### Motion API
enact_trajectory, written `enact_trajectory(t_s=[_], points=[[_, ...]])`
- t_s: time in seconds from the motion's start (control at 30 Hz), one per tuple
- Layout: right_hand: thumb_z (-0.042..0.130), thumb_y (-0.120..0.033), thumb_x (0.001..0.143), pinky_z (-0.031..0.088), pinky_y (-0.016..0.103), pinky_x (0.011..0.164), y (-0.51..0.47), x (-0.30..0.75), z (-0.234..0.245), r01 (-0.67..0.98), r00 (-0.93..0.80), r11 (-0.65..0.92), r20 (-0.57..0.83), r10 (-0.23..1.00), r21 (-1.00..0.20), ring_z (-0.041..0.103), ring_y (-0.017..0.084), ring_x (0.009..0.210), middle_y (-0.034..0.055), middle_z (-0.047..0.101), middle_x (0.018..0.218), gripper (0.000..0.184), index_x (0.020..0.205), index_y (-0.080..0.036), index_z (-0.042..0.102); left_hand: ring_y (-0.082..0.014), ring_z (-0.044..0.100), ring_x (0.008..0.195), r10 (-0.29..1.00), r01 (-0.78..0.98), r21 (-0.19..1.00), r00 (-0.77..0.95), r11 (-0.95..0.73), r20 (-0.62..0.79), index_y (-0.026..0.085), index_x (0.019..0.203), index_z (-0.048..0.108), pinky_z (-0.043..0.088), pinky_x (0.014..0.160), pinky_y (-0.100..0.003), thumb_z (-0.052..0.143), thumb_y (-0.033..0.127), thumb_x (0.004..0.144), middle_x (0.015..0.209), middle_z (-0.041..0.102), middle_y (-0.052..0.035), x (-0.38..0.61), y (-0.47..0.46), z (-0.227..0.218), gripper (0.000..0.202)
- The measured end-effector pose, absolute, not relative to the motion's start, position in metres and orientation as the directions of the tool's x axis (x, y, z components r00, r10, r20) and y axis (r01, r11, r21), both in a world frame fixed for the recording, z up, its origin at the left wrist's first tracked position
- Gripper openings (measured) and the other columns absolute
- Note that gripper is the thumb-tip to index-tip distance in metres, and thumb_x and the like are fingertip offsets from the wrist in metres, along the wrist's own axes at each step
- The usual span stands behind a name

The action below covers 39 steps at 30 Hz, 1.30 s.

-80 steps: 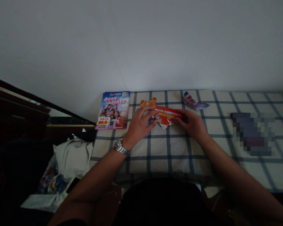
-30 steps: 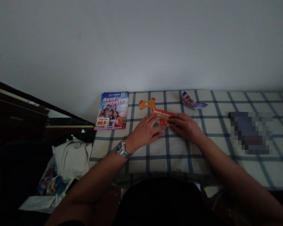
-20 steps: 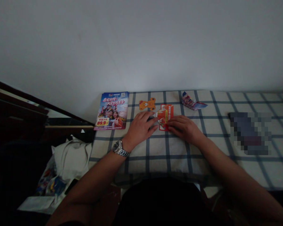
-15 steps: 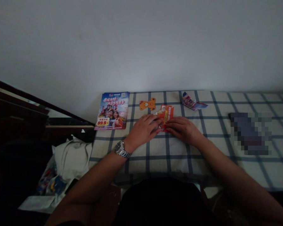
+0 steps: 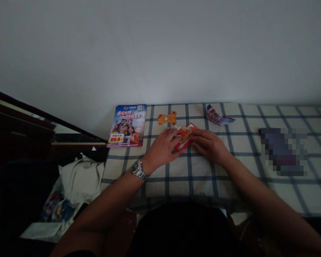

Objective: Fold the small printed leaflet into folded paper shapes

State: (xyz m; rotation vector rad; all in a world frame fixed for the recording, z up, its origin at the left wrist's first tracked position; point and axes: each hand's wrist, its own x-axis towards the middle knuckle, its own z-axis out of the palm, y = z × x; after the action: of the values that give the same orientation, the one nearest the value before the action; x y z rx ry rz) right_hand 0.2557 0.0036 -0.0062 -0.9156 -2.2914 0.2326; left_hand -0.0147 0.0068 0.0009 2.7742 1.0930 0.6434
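Note:
Between my hands lies a folded red and orange paper leaflet point(image 5: 185, 135) on the checked cloth. My left hand point(image 5: 164, 144) has its fingers closed on the leaflet's left side, and a metal watch point(image 5: 139, 169) circles that wrist. At the leaflet's right edge, the fingers of my right hand point(image 5: 210, 144) are bent and press on the paper; the fingertips are partly hidden. Just beyond my left hand is an orange bear cutout point(image 5: 167, 118). Behind my right hand rests a folded blue and pink paper piece point(image 5: 219, 117).
A stack of printed flyers point(image 5: 127, 125) lies at the left end of the table, which wears a checked cloth point(image 5: 246, 153). To the right is a blurred-out dark object point(image 5: 282, 151). A white bag point(image 5: 81, 178) stands low at left; a wall point(image 5: 176, 53) runs behind.
The red leaflet has turned from upright to slanted between my hands, and its shape looks narrower. Both hands have shifted only slightly.

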Motion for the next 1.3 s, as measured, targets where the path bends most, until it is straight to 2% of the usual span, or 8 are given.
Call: enact_trajectory(t_s=[0.13, 0.27, 0.5, 0.7, 0.87, 1.1, 1.3], points=[[0.067, -0.024, 0.102, 0.059, 0.054, 0.11, 0.0046, 0.2561, -0.0089, 0.556, -0.567, 0.743, 0.485, 0.666, -0.371, 0.067, 0.032, 0.133, 0.0124, 0.074, 0.137, 0.023, 0.124, -0.023, 0.073, -0.0328, 0.055, 0.143, 0.676, 0.641, 0.224, 0.66, -0.734, 0.328, 0.018, 0.135, 0.063, 0.04, 0.129, -0.057, 0.072, 0.054, 0.098, 0.149, 0.058, -0.0151, -0.0151, 0.0074, 0.0015, 0.052], [0.069, -0.025, 0.101, 0.062, 0.054, 0.106, 0.0039, 0.2545, -0.0096, 0.56, -0.579, 0.747, 0.474, 0.663, -0.359, 0.072, 0.031, 0.126, 0.0116, 0.076, 0.133, 0.021, 0.121, -0.022, 0.076, -0.0314, 0.056, 0.141, 0.684, 0.651, 0.223, 0.647, -0.726, 0.336, 0.019, 0.13, 0.065, 0.039, 0.129, -0.056, 0.074, 0.052, 0.098, 0.148, 0.06, -0.0132, -0.0156, 0.0081, 0.0009, 0.047], [0.069, -0.026, 0.102, 0.063, 0.052, 0.103, 0.0023, 0.251, -0.006, 0.547, -0.59, 0.765, 0.491, 0.641, -0.34, 0.075, 0.029, 0.118, 0.0103, 0.08, 0.126, 0.019, 0.119, -0.023, 0.077, -0.0293, 0.06, 0.131, 0.666, 0.632, 0.227, 0.649, -0.741, 0.368, 0.023, 0.132, 0.068, 0.051, 0.115, -0.053, 0.07, 0.041, 0.102, 0.142, 0.063, -0.0103, -0.0155, 0.0093, 0.0021, 0.035], [0.07, -0.024, 0.101, 0.062, 0.051, 0.104, 0.0019, 0.2495, -0.0053, 0.543, -0.592, 0.764, 0.486, 0.643, -0.349, 0.073, 0.029, 0.119, 0.0099, 0.08, 0.125, 0.021, 0.12, -0.023, 0.076, -0.0277, 0.062, 0.128, 0.646, 0.617, 0.212, 0.664, -0.758, 0.377, 0.02, 0.126, 0.071, 0.054, 0.112, -0.049, 0.066, 0.033, 0.103, 0.137, 0.066, -0.0106, -0.0147, 0.0107, 0.0015, 0.027], [0.069, -0.025, 0.101, 0.061, 0.051, 0.105, 0.0031, 0.2496, -0.0072, 0.538, -0.582, 0.759, 0.49, 0.65, -0.367, 0.073, 0.029, 0.119, 0.009, 0.079, 0.123, 0.02, 0.119, -0.025, 0.076, -0.0249, 0.066, 0.122, 0.631, 0.599, 0.229, 0.644, -0.767, 0.432, 0.021, 0.12, 0.074, 0.057, 0.106, -0.047, 0.06, 0.029, 0.106, 0.131, 0.07, -0.0081, -0.0154, 0.012, -0.0024, 0.021], [0.062, -0.022, 0.104, 0.062, 0.049, 0.101, 0.0042, 0.2516, -0.0072, 0.552, -0.551, 0.712, 0.451, 0.702, -0.435, 0.074, 0.028, 0.115, 0.0086, 0.08, 0.117, 0.018, 0.116, -0.024, 0.075, -0.0272, 0.064, 0.124, 0.643, 0.583, 0.279, 0.645, -0.763, 0.412, 0.022, 0.121, 0.074, 0.055, 0.107, -0.049, 0.066, 0.042, 0.104, 0.135, 0.067, -0.0091, -0.0194, 0.0096, 0.0016, 0.028], [0.063, -0.024, 0.103, 0.062, 0.046, 0.093, 0.0057, 0.2505, 0.0, 0.602, -0.512, 0.651, 0.403, 0.759, -0.462, 0.074, 0.028, 0.103, 0.0092, 0.08, 0.11, 0.015, 0.113, -0.023, 0.073, -0.0231, 0.066, 0.104, 0.686, 0.614, 0.309, 0.622, -0.726, 0.377, 0.023, 0.116, 0.075, 0.055, 0.094, -0.043, 0.059, 0.033, 0.107, 0.113, 0.071, -0.0055, -0.0245, 0.0144, 0.0018, 0.021]])
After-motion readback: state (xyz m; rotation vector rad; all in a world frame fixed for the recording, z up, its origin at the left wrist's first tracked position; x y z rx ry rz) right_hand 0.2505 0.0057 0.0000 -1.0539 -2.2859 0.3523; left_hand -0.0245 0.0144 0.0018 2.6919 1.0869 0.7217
